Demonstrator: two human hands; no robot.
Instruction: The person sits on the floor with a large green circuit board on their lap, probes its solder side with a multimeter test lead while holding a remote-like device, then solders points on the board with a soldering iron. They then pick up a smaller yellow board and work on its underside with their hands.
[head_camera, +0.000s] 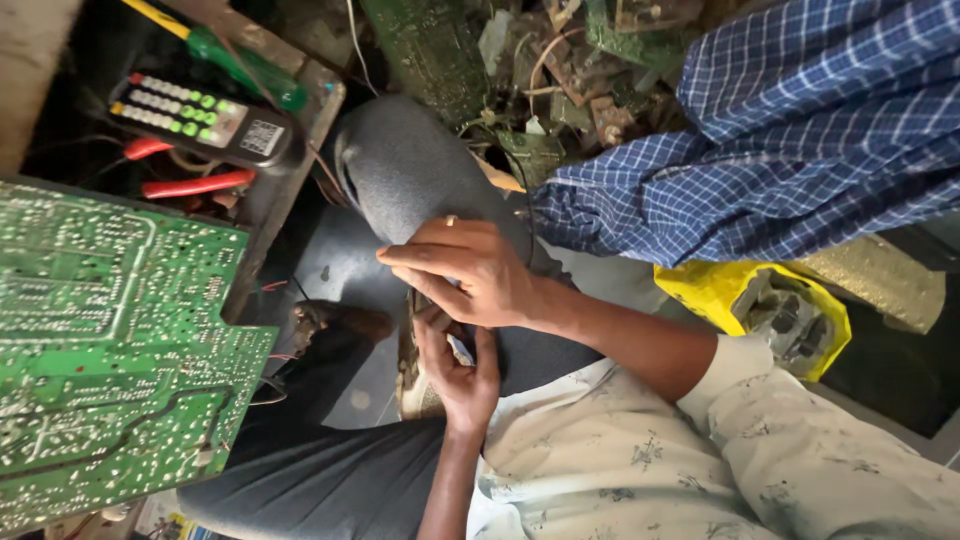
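Note:
My two hands meet over my raised knee in grey trousers (400, 170). My left hand (458, 375) comes up from below, palm showing, curled around a small brownish circuit board (408, 385) that stands on edge. A small white and blue piece (460, 349) lies in that palm. My right hand (470, 270) reaches in from the right, its back to the camera and a ring on one finger. It closes over the top of the same board. The fingers hide most of the board.
A large green circuit board (110, 340) fills the left. Above it lie a black remote control (200, 118), a green-handled screwdriver (245, 68) and red-handled pliers (190, 185). Scrap boards (560, 70) pile up at the top, beside blue checked cloth (800, 130). A yellow bag of parts (720, 285) sits at the right.

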